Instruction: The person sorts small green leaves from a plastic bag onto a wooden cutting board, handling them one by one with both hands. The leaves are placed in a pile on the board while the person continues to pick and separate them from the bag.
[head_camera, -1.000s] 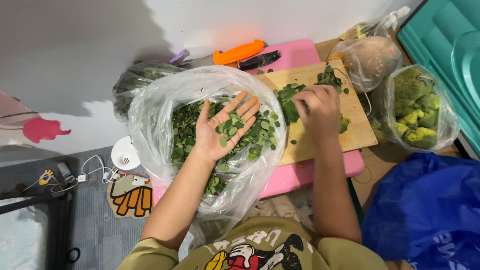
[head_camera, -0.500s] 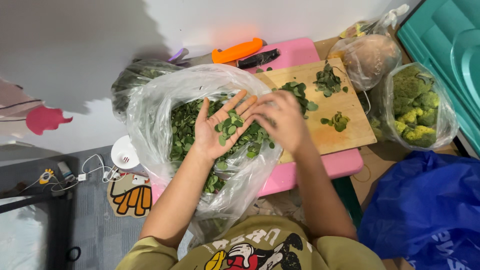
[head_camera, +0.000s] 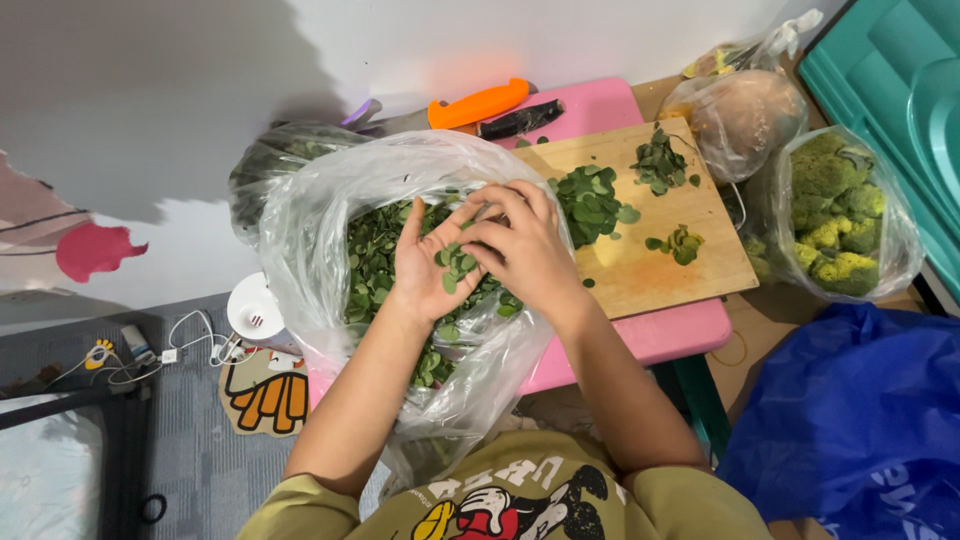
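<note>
Hands (head_camera: 480, 255) over leaf bag (head_camera: 300, 215) — pink table (head_camera: 650, 335), wooden board (head_camera: 650, 265), grey floor (head_camera: 190, 450)

Both hands meet at the centre of the frame

The left hand (head_camera: 432, 268) lies palm up, fingers spread and pointing to the upper right. The right hand (head_camera: 522, 245) rests palm down across its fingertips, fingers bent. Both bare forearms rise from the bottom edge.

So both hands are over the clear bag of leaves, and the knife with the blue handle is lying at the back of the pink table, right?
Not quite: the head view shows the knife has an orange handle, not blue. The rest holds: left hand and right hand are over the clear bag of leaves, and the knife lies at the back of the pink table.
</note>
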